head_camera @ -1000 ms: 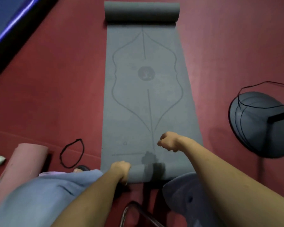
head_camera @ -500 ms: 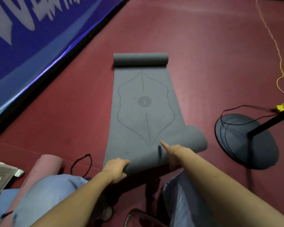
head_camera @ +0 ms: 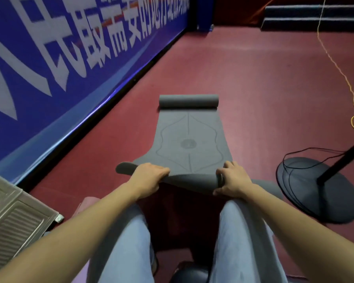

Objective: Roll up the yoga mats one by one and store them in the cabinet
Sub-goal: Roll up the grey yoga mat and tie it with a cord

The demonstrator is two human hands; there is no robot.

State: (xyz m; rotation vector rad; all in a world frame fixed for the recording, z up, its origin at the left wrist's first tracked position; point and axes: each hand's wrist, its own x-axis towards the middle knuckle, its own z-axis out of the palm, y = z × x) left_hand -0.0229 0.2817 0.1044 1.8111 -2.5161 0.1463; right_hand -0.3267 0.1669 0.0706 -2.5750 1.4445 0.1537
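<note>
Both hands gripping near end of grey mat (head_camera: 187, 144): left hand (head_camera: 149, 176), right hand (head_camera: 233, 180), end lifted off red floor (head_camera: 264, 88).

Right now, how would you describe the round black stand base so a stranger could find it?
Start from the grey yoga mat on the red floor. To its right lies a flat black disc, the stand base. Only it carries a slanted pole and loose black cable loops.

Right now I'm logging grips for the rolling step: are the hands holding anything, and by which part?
Both hold the grey yoga mat by its lifted near end: left hand near the left corner, right hand at the right edge.
</note>
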